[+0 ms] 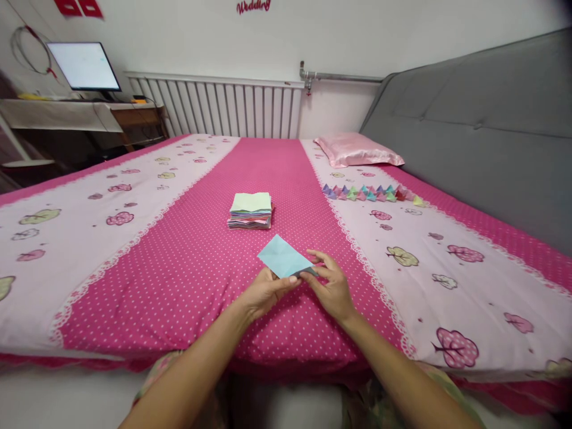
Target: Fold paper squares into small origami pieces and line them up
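Observation:
A light blue sheet of origami paper (284,257) is held above the pink dotted bedsheet, with its near edge partly folded up. My left hand (269,291) grips it from the lower left, thumb on top and the other fingers hidden beneath. On the right, my right hand (329,282) pinches the folded corner between thumb and fingers. Just beyond the hands lies a stack of coloured paper (251,211), a pale green sheet on top.
Rows of small folded paper pieces (364,193) in several colours lie at the right, before a pink pillow (357,149). A grey headboard (482,119) borders the bed (277,167). At the far left, a monitor (84,65) stands on a desk (62,114); a radiator (223,106) lines the wall.

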A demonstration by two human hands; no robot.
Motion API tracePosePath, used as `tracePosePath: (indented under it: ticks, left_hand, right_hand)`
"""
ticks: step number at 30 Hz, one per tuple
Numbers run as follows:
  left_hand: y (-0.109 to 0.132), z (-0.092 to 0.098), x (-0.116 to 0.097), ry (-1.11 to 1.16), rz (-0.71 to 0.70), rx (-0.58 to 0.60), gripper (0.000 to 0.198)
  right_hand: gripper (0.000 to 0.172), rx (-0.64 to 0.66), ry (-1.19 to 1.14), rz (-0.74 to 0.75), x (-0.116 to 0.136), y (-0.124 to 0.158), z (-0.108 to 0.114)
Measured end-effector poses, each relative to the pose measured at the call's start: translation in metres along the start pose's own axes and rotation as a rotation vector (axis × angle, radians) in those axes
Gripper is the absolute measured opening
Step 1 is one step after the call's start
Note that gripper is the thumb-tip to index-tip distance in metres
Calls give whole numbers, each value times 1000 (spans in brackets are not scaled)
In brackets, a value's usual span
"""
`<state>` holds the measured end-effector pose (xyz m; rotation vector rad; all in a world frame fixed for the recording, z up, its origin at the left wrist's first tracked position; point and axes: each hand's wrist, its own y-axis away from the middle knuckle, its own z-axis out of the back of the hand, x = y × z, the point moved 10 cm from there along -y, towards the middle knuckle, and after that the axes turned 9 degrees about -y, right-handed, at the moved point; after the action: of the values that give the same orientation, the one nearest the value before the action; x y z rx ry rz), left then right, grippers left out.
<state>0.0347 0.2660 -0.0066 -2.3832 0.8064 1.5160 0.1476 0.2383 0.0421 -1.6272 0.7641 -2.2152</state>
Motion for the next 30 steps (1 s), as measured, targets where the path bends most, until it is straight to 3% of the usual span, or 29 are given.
tracePosePath:
  ticks: [11,17,21,30]
  left_hand:
    - [-4,-2,6,56,-46,36,25]
    - [-4,3,8,54,-27,-7,22]
    - [-4,3,8,49,-20,-15,22]
    - [-8,24,10,-82,-2,-172,22]
  right_hand:
    - [17,-52,-107,-158,-14,1,3]
    - [23,-145,-311,-346,-39,9,4]
    - [29,-183,-428,-392,-45,11,2]
    - [32,-214,-567,-469,-51,12,0]
